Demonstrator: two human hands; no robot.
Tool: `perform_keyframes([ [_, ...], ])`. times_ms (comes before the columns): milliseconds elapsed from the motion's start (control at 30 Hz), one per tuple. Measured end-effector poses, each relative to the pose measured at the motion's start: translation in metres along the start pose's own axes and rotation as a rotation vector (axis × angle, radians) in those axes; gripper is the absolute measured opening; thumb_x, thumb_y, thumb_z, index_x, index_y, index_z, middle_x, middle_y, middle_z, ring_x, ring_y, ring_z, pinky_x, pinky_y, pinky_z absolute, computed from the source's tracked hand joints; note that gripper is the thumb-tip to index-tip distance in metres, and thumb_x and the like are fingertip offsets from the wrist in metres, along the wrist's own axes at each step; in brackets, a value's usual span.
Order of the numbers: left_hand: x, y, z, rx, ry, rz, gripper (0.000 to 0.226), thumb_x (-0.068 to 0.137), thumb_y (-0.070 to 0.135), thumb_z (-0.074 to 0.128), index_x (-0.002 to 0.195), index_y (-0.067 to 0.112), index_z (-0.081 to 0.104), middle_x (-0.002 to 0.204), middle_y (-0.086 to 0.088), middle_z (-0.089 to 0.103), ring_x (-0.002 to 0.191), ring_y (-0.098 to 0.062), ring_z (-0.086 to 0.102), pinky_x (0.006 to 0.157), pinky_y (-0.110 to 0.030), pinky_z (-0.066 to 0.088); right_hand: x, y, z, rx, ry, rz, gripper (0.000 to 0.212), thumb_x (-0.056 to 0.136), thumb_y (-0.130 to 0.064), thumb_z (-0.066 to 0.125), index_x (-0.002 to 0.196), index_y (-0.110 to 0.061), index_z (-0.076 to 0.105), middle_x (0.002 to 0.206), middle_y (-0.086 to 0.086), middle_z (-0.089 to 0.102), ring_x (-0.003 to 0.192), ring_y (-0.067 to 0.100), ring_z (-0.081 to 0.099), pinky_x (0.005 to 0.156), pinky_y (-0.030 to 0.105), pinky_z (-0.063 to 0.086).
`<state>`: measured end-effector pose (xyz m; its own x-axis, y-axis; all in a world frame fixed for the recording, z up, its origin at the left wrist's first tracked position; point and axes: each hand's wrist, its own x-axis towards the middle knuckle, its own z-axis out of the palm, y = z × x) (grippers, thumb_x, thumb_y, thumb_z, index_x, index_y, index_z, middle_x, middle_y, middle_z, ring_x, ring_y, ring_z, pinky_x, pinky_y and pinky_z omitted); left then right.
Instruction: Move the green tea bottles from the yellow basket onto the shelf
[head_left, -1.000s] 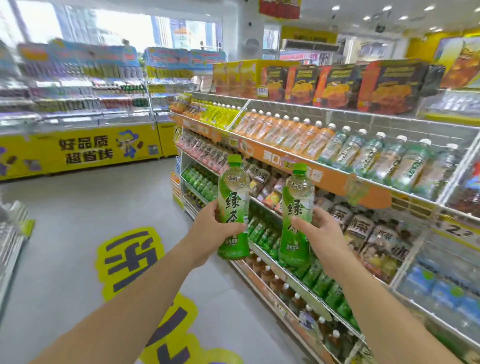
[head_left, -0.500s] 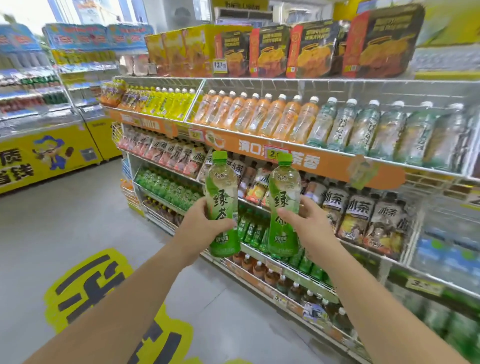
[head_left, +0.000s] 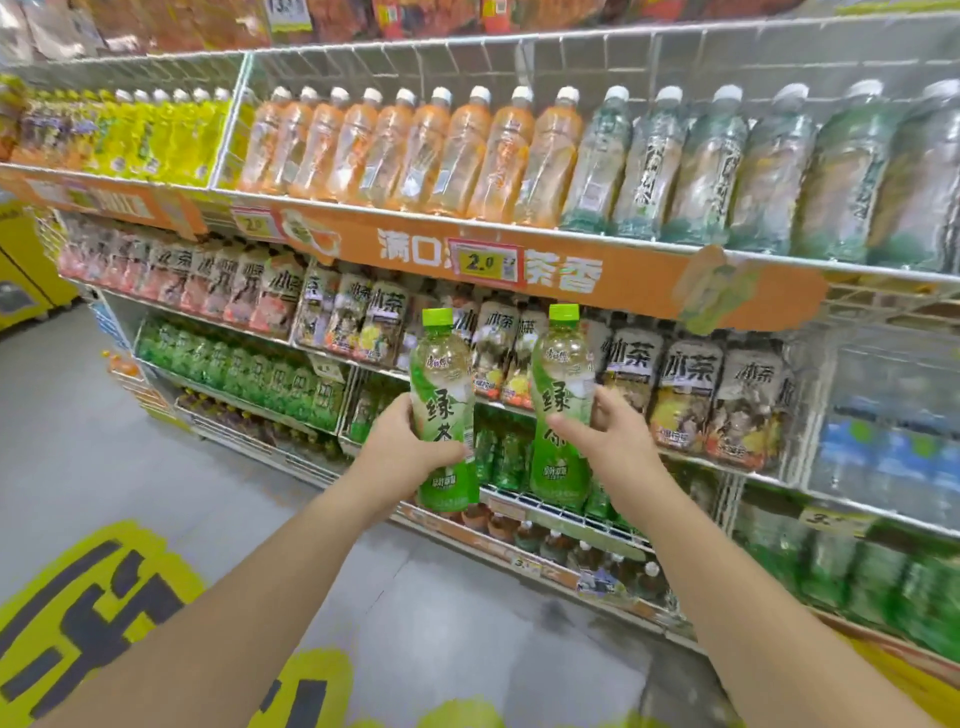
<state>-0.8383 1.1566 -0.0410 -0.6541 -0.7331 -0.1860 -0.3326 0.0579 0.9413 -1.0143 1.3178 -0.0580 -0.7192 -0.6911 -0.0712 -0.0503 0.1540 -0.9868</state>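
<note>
I hold two green tea bottles upright in front of the drinks shelf. My left hand (head_left: 402, 447) grips the left green tea bottle (head_left: 442, 384) around its middle. My right hand (head_left: 608, 441) grips the right green tea bottle (head_left: 561, 374) the same way. Both bottles have green caps and green labels. They hang level with the shelf of brown-label tea and the green bottle row (head_left: 498, 457) below it. The wire shelf edge (head_left: 545, 506) lies just behind the bottles. The yellow basket is out of view.
The top shelf carries orange bottles (head_left: 415, 150) and pale green bottles (head_left: 727, 166) over an orange price banner (head_left: 519, 265). More green bottles (head_left: 244, 369) fill the lower left row. Grey floor with a yellow marking (head_left: 88, 618) lies to my left.
The view has turned right and come closer to the shelf. Both hands still hold the bottles upright, now nearer the rows of drinks.
</note>
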Motion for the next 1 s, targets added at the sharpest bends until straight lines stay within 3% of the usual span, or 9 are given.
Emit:
perform_keyframes([
  [33,0.011,-0.008,0.004,0.005,-0.019,-0.011,0.044,0.074,0.005,0.086,0.104,0.018,0.058,0.101,-0.006,0.071,0.09,-0.02,0.072,0.07,-0.033,0.059,0.006,0.012,0.0,0.012,-0.002,0.035,0.08,0.081,-0.041,0.077,0.149,-0.021,0.039,0.148,-0.005,0.046,0.135,0.015,0.044,0.103,0.034,0.039],
  [100,0.03,-0.028,0.013,0.008,-0.047,-0.045,0.048,0.07,0.006,0.088,0.106,0.02,0.059,0.101,-0.005,0.073,0.093,-0.021,0.073,0.076,-0.038,0.06,0.011,0.029,0.002,0.044,-0.006,0.078,0.047,0.083,-0.031,0.078,0.125,-0.03,0.057,0.118,-0.019,0.065,0.113,0.001,0.06,0.087,0.017,0.048],
  [167,0.046,-0.05,0.024,0.008,-0.077,-0.094,0.051,0.067,0.005,0.089,0.106,0.02,0.06,0.1,-0.006,0.075,0.093,-0.023,0.073,0.08,-0.042,0.06,0.015,0.049,0.005,0.064,0.002,0.119,0.034,0.083,-0.023,0.078,0.109,-0.034,0.059,0.101,-0.023,0.069,0.097,-0.006,0.065,0.073,0.01,0.049],
  [333,0.082,-0.111,0.052,0.03,-0.159,-0.158,0.048,0.069,-0.006,0.084,0.102,0.02,0.061,0.095,-0.003,0.076,0.09,-0.021,0.074,0.082,-0.038,0.06,0.026,0.109,0.02,0.117,0.049,0.245,0.036,0.084,-0.003,0.074,0.109,-0.027,0.066,0.102,-0.006,0.076,0.095,0.012,0.071,0.085,0.036,0.058],
  [467,0.111,-0.163,0.071,0.047,-0.235,-0.192,0.048,0.069,-0.006,0.083,0.102,0.022,0.062,0.093,0.001,0.077,0.086,-0.015,0.073,0.08,-0.033,0.058,0.033,0.168,0.032,0.147,0.069,0.325,0.038,0.084,-0.002,0.073,0.114,-0.025,0.066,0.104,-0.008,0.075,0.097,0.013,0.071,0.088,0.04,0.056],
  [667,0.167,-0.242,0.099,0.098,-0.305,-0.185,0.052,0.057,0.012,0.082,0.103,0.023,0.062,0.095,-0.002,0.076,0.092,-0.024,0.073,0.087,-0.048,0.059,0.062,0.259,0.047,0.151,0.131,0.347,0.034,0.085,-0.005,0.073,0.111,-0.026,0.066,0.102,-0.008,0.076,0.095,0.009,0.071,0.079,0.028,0.057],
  [800,0.215,-0.287,0.124,0.132,-0.312,-0.157,0.053,0.056,0.016,0.083,0.104,0.025,0.063,0.094,0.001,0.076,0.09,-0.022,0.074,0.087,-0.049,0.059,0.098,0.322,0.046,0.185,0.206,0.352,0.038,0.083,-0.007,0.075,0.117,-0.019,0.063,0.109,-0.004,0.074,0.096,0.006,0.07,0.071,0.016,0.054],
  [933,0.267,-0.317,0.157,0.168,-0.294,-0.078,0.041,0.066,0.008,0.085,0.099,0.022,0.065,0.091,-0.001,0.077,0.088,-0.022,0.073,0.081,-0.043,0.06,0.145,0.366,0.039,0.214,0.272,0.28,0.048,0.085,-0.009,0.074,0.124,-0.023,0.049,0.11,-0.021,0.058,0.088,-0.017,0.059,0.073,0.004,0.044],
  [1000,0.297,-0.328,0.176,0.185,-0.27,-0.037,0.037,0.066,0.011,0.087,0.095,0.023,0.067,0.087,0.002,0.077,0.084,-0.019,0.073,0.082,-0.04,0.06,0.172,0.385,0.034,0.219,0.302,0.268,0.05,0.082,-0.018,0.078,0.125,-0.017,0.052,0.112,-0.018,0.058,0.097,-0.008,0.059,0.085,0.011,0.044],
])
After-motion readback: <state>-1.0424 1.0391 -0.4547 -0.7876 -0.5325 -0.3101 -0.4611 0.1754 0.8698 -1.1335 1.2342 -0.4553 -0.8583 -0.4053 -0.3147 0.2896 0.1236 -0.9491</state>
